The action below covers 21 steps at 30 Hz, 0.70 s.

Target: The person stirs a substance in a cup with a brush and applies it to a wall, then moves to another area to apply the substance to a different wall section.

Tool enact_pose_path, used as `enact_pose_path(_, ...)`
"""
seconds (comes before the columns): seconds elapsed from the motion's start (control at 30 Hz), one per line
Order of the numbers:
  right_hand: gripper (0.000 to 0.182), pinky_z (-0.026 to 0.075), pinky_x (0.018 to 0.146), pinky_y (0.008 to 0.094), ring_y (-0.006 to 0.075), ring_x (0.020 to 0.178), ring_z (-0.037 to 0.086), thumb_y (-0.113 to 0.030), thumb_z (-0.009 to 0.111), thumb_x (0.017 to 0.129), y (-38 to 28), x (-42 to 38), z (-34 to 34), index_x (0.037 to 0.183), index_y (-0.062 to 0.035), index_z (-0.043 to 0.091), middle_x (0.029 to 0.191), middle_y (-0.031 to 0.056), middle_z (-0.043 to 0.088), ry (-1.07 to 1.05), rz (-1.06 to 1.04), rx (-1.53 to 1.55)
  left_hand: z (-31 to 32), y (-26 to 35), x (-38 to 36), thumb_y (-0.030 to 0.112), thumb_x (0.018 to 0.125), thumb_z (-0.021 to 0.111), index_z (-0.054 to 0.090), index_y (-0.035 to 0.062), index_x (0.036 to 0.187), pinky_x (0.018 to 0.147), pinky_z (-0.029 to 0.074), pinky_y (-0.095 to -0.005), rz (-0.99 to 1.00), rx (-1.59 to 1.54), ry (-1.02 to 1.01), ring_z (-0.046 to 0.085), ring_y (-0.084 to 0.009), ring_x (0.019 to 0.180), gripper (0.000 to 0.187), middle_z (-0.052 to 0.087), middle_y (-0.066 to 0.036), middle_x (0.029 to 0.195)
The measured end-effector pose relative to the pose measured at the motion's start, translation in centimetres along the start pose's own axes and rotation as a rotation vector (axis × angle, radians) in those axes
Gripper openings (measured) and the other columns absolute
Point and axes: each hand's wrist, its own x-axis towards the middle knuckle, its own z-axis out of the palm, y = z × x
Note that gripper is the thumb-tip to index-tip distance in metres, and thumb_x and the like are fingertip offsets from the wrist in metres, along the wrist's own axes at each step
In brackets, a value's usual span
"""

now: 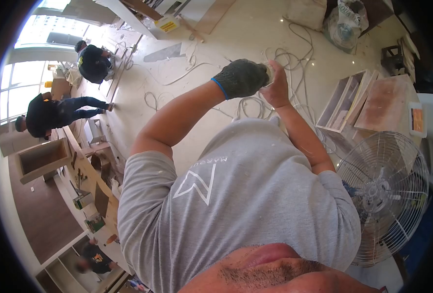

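Both of my hands are raised together in front of my chest, above the pale floor. My left hand (241,79) wears a dark glove with a blue cuff, and its fingers are curled closed against a small pale object (270,75). My bare right hand (276,87) closes round the same object from the other side, its thumb and fingers close to the glove. The object is mostly hidden between the hands, so its kind cannot be made out. Loose cables (255,105) lie on the floor beneath them.
A wire fan (382,190) stands at the right, near an open wooden cabinet (341,100) and a brown panel (385,102). Sacks (346,24) are at the top right. Co-workers are at the left: one crouching (93,63), one standing (55,113), one lower (96,259) by shelving.
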Motion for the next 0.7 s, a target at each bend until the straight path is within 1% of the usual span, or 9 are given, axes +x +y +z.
enact_pose_path(0.1, 0.095, 0.045, 0.11, 0.0455, 0.0389, 0.127, 0.054, -0.02, 0.096, 0.065, 0.2, -0.1, 0.0, 0.142, -0.0042, 0.043, 0.135, 0.019, 0.055, 0.02, -0.003, -0.014, -0.2, -0.8, -0.2, 0.016, 0.088, 0.064, 0.072, 0.0078, 0.088, 0.072, 0.059, -0.0466, -0.124, 0.019, -0.005, 0.073, -0.0347, 0.083, 0.011, 0.07, -0.014, 0.092)
enact_pose_path(0.2, 0.095, 0.045, 0.109, 0.0455, 0.039, 0.127, 0.054, -0.02, 0.096, 0.065, -0.1, -0.2, 0.2, 0.142, -0.0043, 0.043, 0.134, 0.019, 0.056, 0.01, 0.0, -0.007, -0.4, -0.5, -0.2, 0.016, 0.088, 0.064, 0.073, 0.0079, 0.09, 0.073, 0.059, -0.047, -0.057, -0.027, 0.044, 0.073, -0.0344, 0.084, 0.012, 0.07, -0.014, 0.093)
enact_pose_path(0.23, 0.095, 0.045, 0.109, 0.0455, 0.0391, 0.127, 0.054, -0.02, 0.096, 0.065, -0.1, 0.0, 0.3, 0.143, -0.0043, 0.043, 0.134, 0.0191, 0.056, 0.002, 0.0, -0.002, 0.6, -0.6, -0.2, 0.016, 0.089, 0.064, 0.073, 0.0086, 0.093, 0.072, 0.059, -0.0472, 0.03, -0.005, 0.004, 0.073, -0.0343, 0.085, 0.013, 0.07, -0.015, 0.094)
enact_pose_path(0.33, 0.094, 0.046, 0.109, 0.0456, 0.0392, 0.126, 0.054, -0.02, 0.096, 0.066, -0.1, 0.3, 0.2, 0.143, -0.0047, 0.043, 0.134, 0.0191, 0.056, 0.012, -0.002, -0.01, 0.4, -1.6, -0.2, 0.015, 0.089, 0.063, 0.074, 0.0098, 0.094, 0.071, 0.059, -0.0473, -0.124, 0.037, -0.002, 0.073, -0.0342, 0.083, 0.014, 0.07, -0.014, 0.093)
enact_pose_path(0.37, 0.094, 0.046, 0.109, 0.0456, 0.0392, 0.126, 0.054, -0.02, 0.096, 0.066, -0.2, 0.4, 0.2, 0.143, -0.0048, 0.043, 0.134, 0.0191, 0.056, 0.023, -0.002, -0.017, -0.1, -1.9, -0.2, 0.015, 0.088, 0.063, 0.073, 0.0075, 0.091, 0.07, 0.059, -0.0476, -0.184, 0.032, 0.005, 0.073, -0.0349, 0.081, 0.013, 0.07, -0.015, 0.092)
enact_pose_path(0.47, 0.092, 0.046, 0.108, 0.0458, 0.0392, 0.126, 0.055, -0.021, 0.095, 0.067, -0.2, 0.7, 0.1, 0.142, -0.0052, 0.044, 0.134, 0.019, 0.056, 0.0, 0.003, -0.019, 0.5, -1.0, -0.6, 0.016, 0.088, 0.063, 0.072, 0.0053, 0.088, 0.069, 0.058, -0.0484, -0.147, 0.063, 0.028, 0.073, -0.036, 0.079, 0.014, 0.07, -0.017, 0.09)
enact_pose_path(0.53, 0.091, 0.046, 0.109, 0.0459, 0.0391, 0.126, 0.055, -0.021, 0.095, 0.067, -0.2, 0.4, 0.3, 0.142, -0.0052, 0.044, 0.133, 0.019, 0.056, -0.016, 0.024, -0.043, 1.8, -0.6, -1.2, 0.017, 0.089, 0.062, 0.072, 0.0059, 0.086, 0.069, 0.058, -0.0498, -0.122, -0.029, -0.006, 0.072, -0.0376, 0.079, 0.015, 0.069, -0.018, 0.087)
enact_pose_path(0.6, 0.091, 0.046, 0.109, 0.0461, 0.0391, 0.125, 0.055, -0.021, 0.095, 0.067, 0.0, 0.3, 0.4, 0.142, -0.0054, 0.044, 0.133, 0.0189, 0.057, -0.011, 0.028, -0.056, 1.2, -0.9, -0.5, 0.02, 0.092, 0.061, 0.072, 0.0063, 0.088, 0.071, 0.058, -0.0498, -0.181, -0.105, -0.1, 0.072, -0.0384, 0.081, 0.018, 0.07, -0.019, 0.09)
enact_pose_path(0.7, 0.091, 0.046, 0.108, 0.0463, 0.0392, 0.124, 0.056, -0.02, 0.095, 0.067, -0.1, 0.3, 0.4, 0.141, -0.0055, 0.044, 0.133, 0.0187, 0.057, 0.003, 0.012, -0.054, 1.5, -1.2, -0.4, 0.023, 0.094, 0.06, 0.073, 0.0065, 0.091, 0.074, 0.058, -0.0491, -0.284, -0.081, -0.004, 0.072, -0.0383, 0.084, 0.021, 0.072, -0.019, 0.093)
